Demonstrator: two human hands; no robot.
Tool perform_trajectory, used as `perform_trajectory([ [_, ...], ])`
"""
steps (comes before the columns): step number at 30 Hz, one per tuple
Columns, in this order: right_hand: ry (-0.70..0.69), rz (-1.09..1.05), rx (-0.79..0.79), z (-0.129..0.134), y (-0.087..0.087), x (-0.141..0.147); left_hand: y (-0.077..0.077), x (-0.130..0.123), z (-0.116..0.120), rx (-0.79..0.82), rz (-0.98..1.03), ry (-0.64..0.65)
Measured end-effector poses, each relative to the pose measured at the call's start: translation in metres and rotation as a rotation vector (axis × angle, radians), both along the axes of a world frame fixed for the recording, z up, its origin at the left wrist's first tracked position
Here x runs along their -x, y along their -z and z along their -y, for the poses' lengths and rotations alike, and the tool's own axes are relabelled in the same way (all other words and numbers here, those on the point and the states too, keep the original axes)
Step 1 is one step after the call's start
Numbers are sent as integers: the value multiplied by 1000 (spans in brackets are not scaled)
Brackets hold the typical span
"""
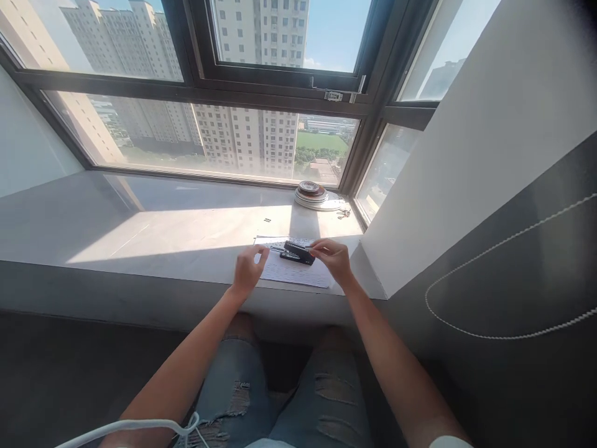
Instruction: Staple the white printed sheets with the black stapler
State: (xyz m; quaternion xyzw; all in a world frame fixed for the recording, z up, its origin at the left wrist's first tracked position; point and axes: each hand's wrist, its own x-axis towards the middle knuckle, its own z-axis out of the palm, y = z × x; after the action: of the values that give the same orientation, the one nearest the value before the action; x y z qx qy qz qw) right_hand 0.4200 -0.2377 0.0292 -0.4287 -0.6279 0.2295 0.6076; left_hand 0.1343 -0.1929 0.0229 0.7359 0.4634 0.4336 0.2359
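A black stapler (298, 256) lies spread apart on written sheets of paper (296, 274), its dark top raised from the base and its silver metal part pointing left. My left hand (250, 269) is closed in a pinch, thumb and forefinger at the tip of that metal part. From the other side, my right hand (333, 256) pinches the stapler's right end near the raised top. A small shiny spot shows at the right fingertips, too small to name. Behind the papers lies a small dark strip (267, 219), perhaps staples.
A stack of round dishes (311, 195) and some keys (344, 213) rest in the sill's right corner. The windowsill (163, 236) runs left beneath a dark-framed window (280, 93). A bead cord (466, 336) hangs at the right, and a white cord (135, 425) crosses lower left.
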Motion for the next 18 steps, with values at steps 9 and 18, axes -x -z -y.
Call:
perform_trajectory([
  [9,694,223,338,-89,26,-105,34,55,-51,208,-739,-378],
  [18,723,262,437,-130,46,-90,37,52,-49,169,-765,-405],
])
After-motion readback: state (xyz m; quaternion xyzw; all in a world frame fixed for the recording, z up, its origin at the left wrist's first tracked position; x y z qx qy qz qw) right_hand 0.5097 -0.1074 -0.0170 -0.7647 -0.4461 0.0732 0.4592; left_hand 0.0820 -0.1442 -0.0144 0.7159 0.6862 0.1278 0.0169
